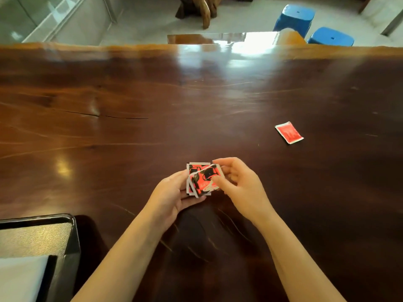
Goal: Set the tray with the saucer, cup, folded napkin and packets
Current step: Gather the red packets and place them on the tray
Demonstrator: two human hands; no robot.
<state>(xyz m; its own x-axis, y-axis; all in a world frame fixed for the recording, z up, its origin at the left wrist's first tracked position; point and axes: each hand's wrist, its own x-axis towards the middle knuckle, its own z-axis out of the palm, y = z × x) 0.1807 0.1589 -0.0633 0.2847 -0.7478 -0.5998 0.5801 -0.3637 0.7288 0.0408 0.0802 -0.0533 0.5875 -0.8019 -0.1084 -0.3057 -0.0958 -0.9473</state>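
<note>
A small stack of red-and-black packets (201, 178) sits between both hands above the middle of the dark wooden table (152, 105). My left hand (172, 195) grips the stack from the left and below. My right hand (237, 182) pinches its right edge with thumb and fingertips. One more red packet (289, 132) lies alone on the table to the far right. The black tray (72, 234) with a grainy liner is at the lower left corner, and a white napkin (19, 277) lies on it. No saucer or cup is in view.
The table's far edge runs across the top. Beyond it stand two blue plastic stools (296, 17), a smaller glossy table (207, 38) and a carved wooden base on the pale floor.
</note>
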